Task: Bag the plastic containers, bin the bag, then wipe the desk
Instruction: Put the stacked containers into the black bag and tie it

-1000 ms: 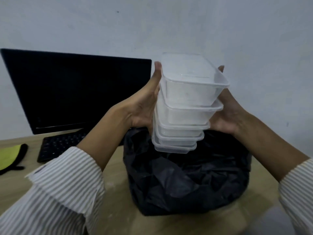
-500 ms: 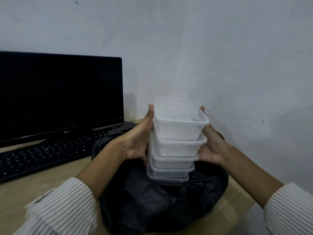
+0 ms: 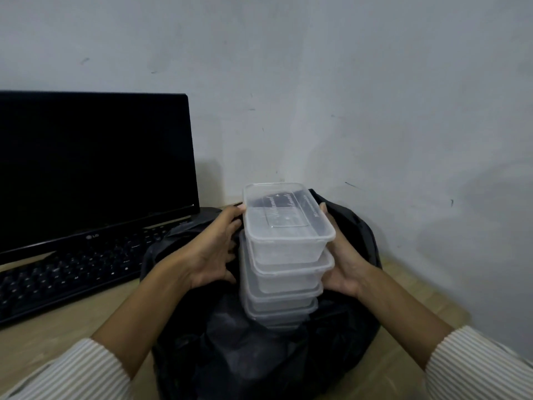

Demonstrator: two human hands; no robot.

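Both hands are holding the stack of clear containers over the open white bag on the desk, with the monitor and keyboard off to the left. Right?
Not quite: the bag is black, not white, as the head view shows. The rest holds: the left hand and right hand hold the stack of clear containers over it, monitor and keyboard to the left.

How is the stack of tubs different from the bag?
The tubs are clear and stiff; the bag is black and crumpled. The tubs are held up by both hands, left and right; the bag sits on the desk. Both look plastic.
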